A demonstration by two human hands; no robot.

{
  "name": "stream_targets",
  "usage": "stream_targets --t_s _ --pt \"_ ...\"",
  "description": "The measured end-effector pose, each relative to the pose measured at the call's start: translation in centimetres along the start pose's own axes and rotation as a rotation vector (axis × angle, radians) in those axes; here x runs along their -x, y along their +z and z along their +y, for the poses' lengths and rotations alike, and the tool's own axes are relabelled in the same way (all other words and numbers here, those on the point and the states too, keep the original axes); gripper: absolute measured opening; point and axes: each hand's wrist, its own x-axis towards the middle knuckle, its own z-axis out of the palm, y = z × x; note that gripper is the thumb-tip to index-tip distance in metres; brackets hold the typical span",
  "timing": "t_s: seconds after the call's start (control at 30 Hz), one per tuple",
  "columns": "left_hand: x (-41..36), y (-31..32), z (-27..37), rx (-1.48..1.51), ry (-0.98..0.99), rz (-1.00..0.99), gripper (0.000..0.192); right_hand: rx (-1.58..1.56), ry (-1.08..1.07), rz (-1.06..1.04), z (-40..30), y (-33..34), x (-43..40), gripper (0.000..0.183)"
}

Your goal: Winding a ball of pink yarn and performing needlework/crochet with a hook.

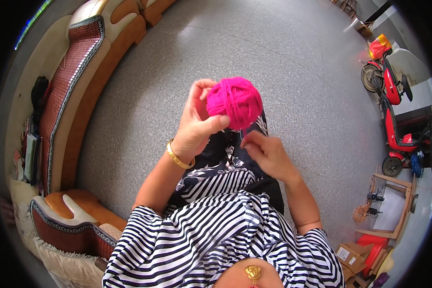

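Observation:
A bright pink ball of yarn (235,102) is held up in front of me, above my lap. My left hand (201,115) grips it from the left, with the thumb across its lower front and the fingers behind it. Just below the ball, my right hand (268,153) has its thumb and index finger pinched together. A short length of pink yarn (244,132) runs down from the ball to those fingers. The far side of the ball and the tips of my left fingers are hidden.
A long sofa (84,97) with a brown beaded mat lines the left side. On the right stand a red electric scooter (392,118), a wooden frame (399,208) with cords, and a cardboard box (351,257). Grey speckled floor (273,46) stretches ahead.

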Motion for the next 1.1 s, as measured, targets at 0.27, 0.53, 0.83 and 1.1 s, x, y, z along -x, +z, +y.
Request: stream_targets --t_s 0.27,0.53,0.83,1.1 --pt "0.8 -2.4 -1.1 -0.534 -0.176 -0.33 0.057 0.104 -0.116 0.052 -3.9 -2.6 -0.8 0.012" --pt "0.3 -0.2 0.7 0.168 -0.013 -0.08 0.061 0.129 -0.122 -0.025 -0.9 -1.1 -0.6 0.014" --pt "2.2 -1.2 -1.4 -0.212 -0.387 -0.46 0.059 0.121 -0.111 0.12 -2.9 -3.2 -0.5 0.015" --pt "0.8 0.2 0.8 0.115 -0.044 -0.006 0.066 0.075 -0.128 -0.021 -1.2 -0.9 0.4 0.014"
